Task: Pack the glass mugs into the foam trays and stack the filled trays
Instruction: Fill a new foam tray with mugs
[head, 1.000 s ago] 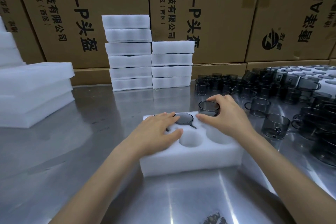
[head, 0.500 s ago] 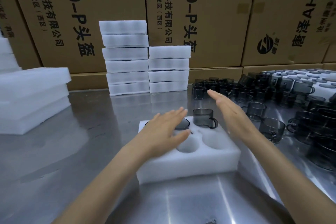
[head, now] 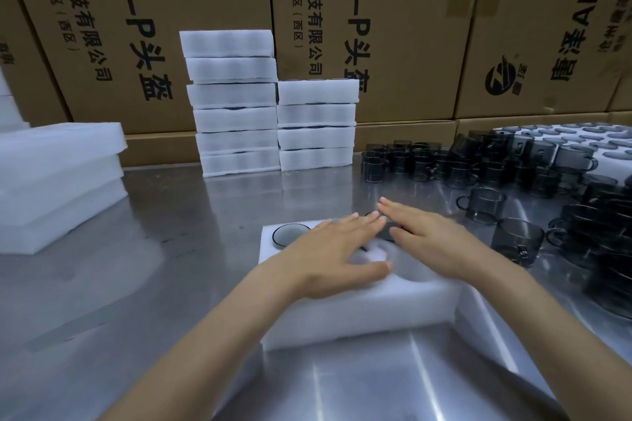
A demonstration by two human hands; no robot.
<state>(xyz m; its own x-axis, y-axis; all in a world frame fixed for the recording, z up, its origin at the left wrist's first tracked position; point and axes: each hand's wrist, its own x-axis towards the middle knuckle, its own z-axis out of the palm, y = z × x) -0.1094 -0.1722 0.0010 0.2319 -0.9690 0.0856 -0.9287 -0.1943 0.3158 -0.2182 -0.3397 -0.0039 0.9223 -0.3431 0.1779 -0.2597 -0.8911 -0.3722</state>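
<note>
A white foam tray lies on the steel table in front of me. A smoky glass mug sits sunk in its far left pocket. My left hand lies flat over the tray's middle with straight fingers. My right hand lies flat beside it over the far right pocket, pressing on a mug mostly hidden beneath it. The near pockets between the hands look vacant. Several loose mugs stand on the table to the right.
Two stacks of filled foam trays stand at the back against cardboard boxes. Larger foam sheets are piled at the left. A big tray of mugs sits at the back right.
My right hand let go of the mug, lifted away open, then came down flat over it. The mug now sits lower in its pocket. My left hand stayed flat on the tray.
</note>
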